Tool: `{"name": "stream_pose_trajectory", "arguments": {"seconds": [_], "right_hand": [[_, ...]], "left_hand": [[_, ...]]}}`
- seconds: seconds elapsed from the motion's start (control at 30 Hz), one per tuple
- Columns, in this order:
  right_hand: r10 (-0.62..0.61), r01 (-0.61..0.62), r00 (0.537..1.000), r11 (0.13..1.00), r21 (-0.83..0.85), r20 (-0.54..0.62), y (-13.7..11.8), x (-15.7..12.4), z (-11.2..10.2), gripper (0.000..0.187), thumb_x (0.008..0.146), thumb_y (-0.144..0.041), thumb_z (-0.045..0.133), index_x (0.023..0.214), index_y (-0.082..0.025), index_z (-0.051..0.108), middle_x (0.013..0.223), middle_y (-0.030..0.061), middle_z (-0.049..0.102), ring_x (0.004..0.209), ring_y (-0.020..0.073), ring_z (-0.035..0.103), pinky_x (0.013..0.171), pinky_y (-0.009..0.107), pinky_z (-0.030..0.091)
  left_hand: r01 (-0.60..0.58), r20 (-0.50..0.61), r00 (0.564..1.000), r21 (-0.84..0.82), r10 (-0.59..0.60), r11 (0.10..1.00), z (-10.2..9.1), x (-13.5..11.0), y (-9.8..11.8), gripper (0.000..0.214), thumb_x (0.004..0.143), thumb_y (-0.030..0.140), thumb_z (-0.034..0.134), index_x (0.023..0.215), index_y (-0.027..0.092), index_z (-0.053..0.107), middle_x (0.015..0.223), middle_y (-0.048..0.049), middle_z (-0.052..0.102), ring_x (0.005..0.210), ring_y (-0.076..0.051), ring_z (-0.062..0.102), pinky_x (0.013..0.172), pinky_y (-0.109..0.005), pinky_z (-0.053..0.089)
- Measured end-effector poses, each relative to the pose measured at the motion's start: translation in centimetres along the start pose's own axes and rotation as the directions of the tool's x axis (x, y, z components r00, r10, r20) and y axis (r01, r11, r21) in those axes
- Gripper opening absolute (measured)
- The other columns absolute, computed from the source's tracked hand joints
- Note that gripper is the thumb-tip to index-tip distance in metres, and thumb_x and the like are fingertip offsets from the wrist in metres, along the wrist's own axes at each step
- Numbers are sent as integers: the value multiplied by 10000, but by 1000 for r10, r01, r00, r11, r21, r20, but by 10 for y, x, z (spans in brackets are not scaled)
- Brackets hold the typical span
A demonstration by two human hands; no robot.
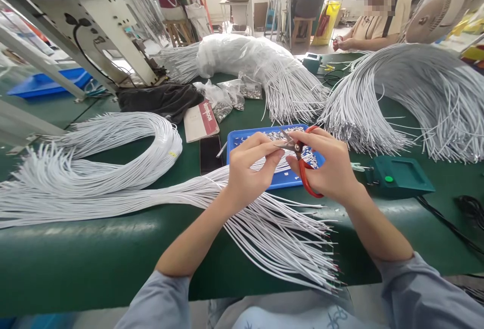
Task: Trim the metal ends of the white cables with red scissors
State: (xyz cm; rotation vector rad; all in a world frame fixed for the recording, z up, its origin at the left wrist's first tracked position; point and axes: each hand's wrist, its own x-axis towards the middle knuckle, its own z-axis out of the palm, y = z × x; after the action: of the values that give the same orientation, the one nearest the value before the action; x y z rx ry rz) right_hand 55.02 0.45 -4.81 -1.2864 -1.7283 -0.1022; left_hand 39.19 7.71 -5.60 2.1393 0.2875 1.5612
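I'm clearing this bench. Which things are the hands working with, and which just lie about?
In use: left hand, right hand, red scissors, white cables beneath them, blue tray.
Lying about: black phone, green box, booklet, wrapped cable bundle.

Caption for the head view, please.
Right hand points red-handled scissors at the pinching left hand above a blue tray and white cables.

A worker's grey-blue sleeves, the left sleeve [159,303] and the right sleeve [429,299], sit bunched near the elbows, leaving forearms bare down to the left hand [245,173] and right hand [335,168]. Pale blue lap fabric [287,319] with a darker blue print shows between the sleeves.
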Motion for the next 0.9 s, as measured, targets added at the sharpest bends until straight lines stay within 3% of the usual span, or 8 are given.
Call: {"name": "stream_pose_trajectory", "arguments": {"seconds": [0.33, 0.73, 0.8, 0.9], "right_hand": [[47, -49, 998, 998, 50, 45, 2, -1, -1, 327, 793, -231, 677, 1118, -197, 674, 866, 46, 700, 825, 207, 601, 732, 371, 536], [142, -145, 989, 986, 79, 42, -3, 0, -1, 342, 742, -181, 654, 1074, -221, 722, 856, 31, 720, 808, 209, 616, 682, 360, 525], [231, -236, 969, 970, 56, 90, 2, 2, -5, 342, 727, -192, 669, 1062, -201, 734, 856, 38, 722, 794, 209, 628, 672, 354, 522], [402, -404, 899, 915, -26, 177, 14, 7, -14, 293, 713, -227, 701, 992, -157, 753, 766, 43, 717, 690, 202, 636, 627, 344, 504]], "left_hand": [[-11, -5, 1000, 25, 11, 1000, 2, -1, 1, 185, 849, 79, 658, 967, 201, 733, 759, 0, 657, 667, -86, 573, 593, -211, 505], [-84, 18, 996, 47, 83, 995, 1, 1, -1, 110, 862, 76, 633, 843, 160, 702, 754, -15, 655, 678, -88, 586, 595, -205, 507], [-21, -13, 1000, 47, 22, 999, 3, 0, -3, 101, 864, 85, 632, 833, 152, 700, 737, -11, 642, 671, -83, 581, 599, -199, 509], [191, -62, 979, -38, -193, 981, 6, -3, -8, 93, 883, 143, 623, 878, 162, 713, 737, -5, 626, 627, -73, 574, 544, -177, 506]]}}
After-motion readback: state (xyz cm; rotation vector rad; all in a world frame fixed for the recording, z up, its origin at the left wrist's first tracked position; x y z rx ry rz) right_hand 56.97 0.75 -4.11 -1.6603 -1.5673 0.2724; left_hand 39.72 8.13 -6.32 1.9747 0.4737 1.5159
